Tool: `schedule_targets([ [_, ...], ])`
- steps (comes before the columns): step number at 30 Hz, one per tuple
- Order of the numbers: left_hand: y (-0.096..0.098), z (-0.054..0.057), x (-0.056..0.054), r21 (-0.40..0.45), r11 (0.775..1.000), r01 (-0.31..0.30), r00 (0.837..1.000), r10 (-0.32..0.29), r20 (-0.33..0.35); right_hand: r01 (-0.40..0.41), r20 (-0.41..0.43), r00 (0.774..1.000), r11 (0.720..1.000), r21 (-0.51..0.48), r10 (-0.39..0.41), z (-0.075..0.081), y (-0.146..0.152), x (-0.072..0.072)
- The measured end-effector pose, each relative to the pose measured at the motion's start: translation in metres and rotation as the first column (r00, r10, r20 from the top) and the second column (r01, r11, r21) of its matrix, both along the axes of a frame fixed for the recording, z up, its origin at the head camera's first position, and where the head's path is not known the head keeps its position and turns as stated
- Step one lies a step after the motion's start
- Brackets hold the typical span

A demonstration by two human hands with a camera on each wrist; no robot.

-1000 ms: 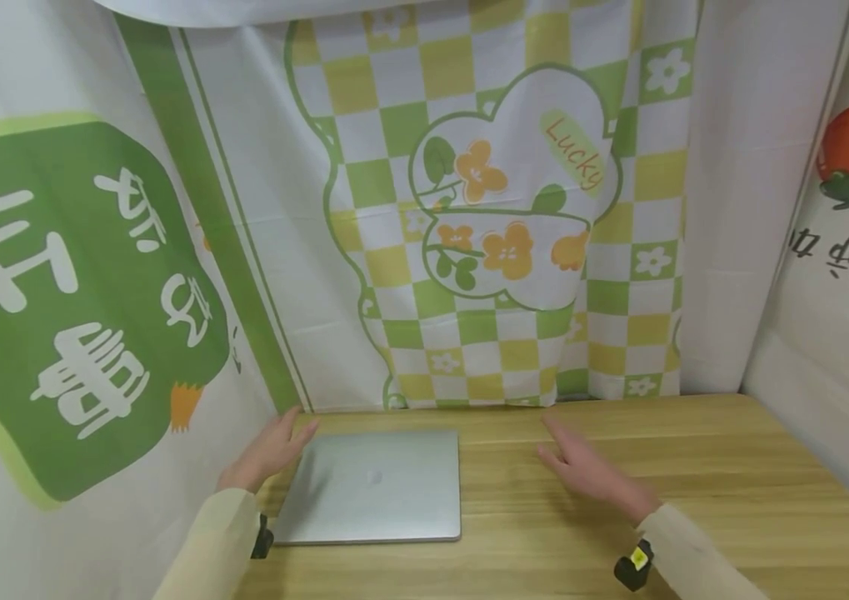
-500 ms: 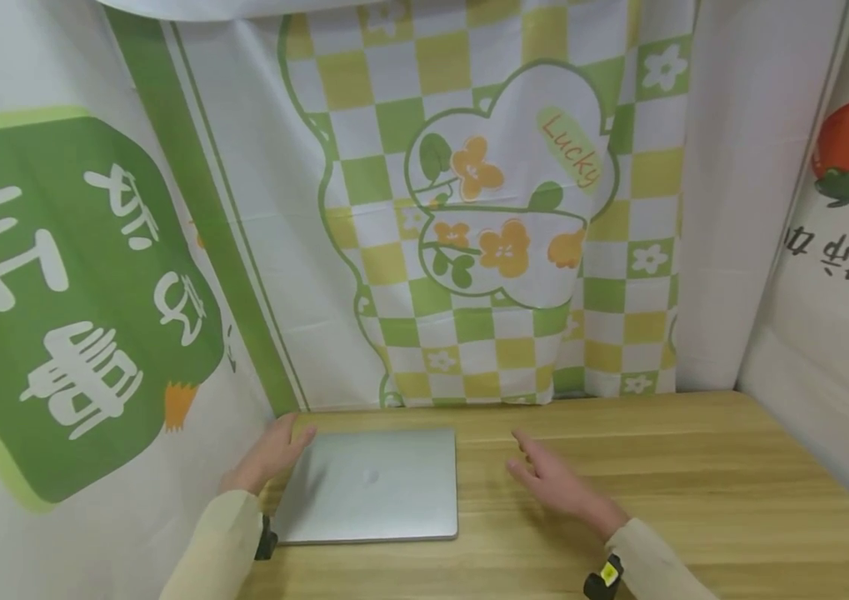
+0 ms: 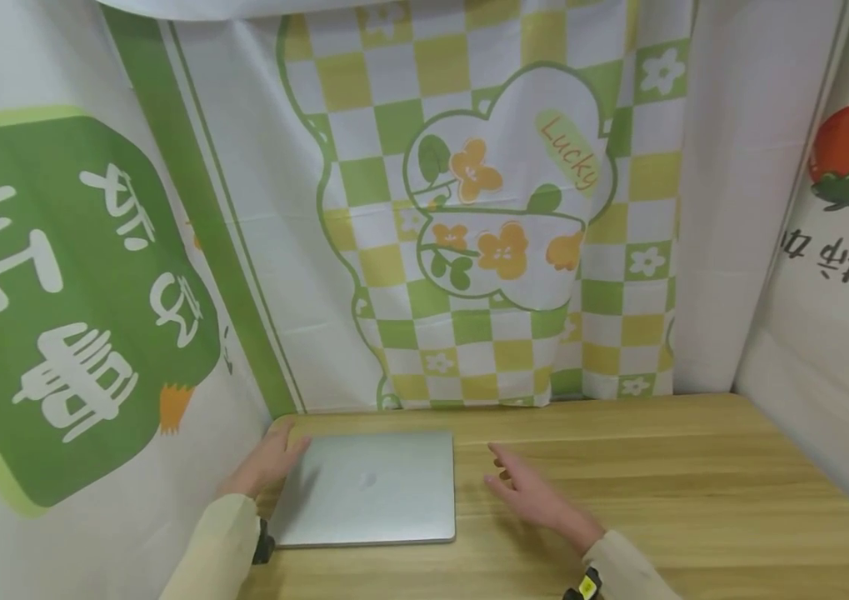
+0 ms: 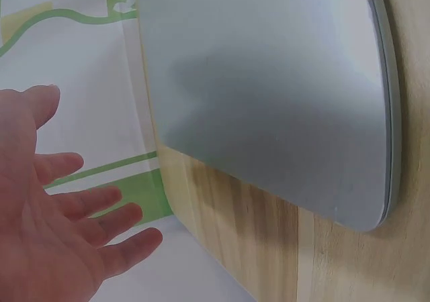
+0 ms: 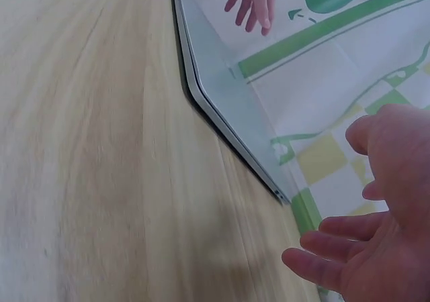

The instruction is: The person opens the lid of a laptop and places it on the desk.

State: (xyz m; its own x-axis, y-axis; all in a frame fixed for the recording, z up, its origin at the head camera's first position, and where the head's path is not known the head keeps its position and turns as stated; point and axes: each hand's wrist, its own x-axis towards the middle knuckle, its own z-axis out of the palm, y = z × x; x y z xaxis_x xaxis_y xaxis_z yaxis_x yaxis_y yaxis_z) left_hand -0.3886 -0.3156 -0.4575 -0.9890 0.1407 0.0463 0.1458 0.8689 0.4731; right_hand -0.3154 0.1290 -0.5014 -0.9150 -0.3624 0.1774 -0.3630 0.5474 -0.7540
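Right hand point(image 3: 532, 497) swings in closer to laptop point(image 3: 367, 500), now just beside right edge; left hand point(image 3: 265, 462) hovers by left edge. Fingers wide on both, nothing held. Laptop lies closed on table point(image 3: 619, 475). Reaching step, seemingly; next move likely calls for gripping edges. Curtain point(image 3: 480, 329) reads "Lucky"; lid logo point(image 3: 368, 480) too faint.

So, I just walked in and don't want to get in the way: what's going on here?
A person has reached out over a wooden table, where a closed silver laptop lies flat. Their left grip is open beside the laptop's left edge, and their right grip is open off to its right, with a gap between. At this moment neither one is holding it.
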Motion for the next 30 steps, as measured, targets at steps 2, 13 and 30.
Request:
schedule_targets([
  [2, -0.001, -0.002, -0.002, -0.012, 1.0, 0.004, 1.0, -0.004, -0.005, -0.003, 0.001, 1.0, 1.0, 0.004, 0.003, 0.0, -0.004, 0.001],
  [13, 0.0, -0.007, 0.002, -0.048, 0.998, -0.031, 0.997, 0.034, 0.068, -0.064, 0.023, 0.998, 0.998, -0.022, 0.065, 0.001, -0.025, 0.007],
  [30, -0.001, -0.018, 0.003, -0.083, 0.993, -0.086, 0.989, 0.095, 0.109, -0.027, 0.128, 0.991, 0.995, -0.092, 0.039, -0.02, -0.05, 0.01],
])
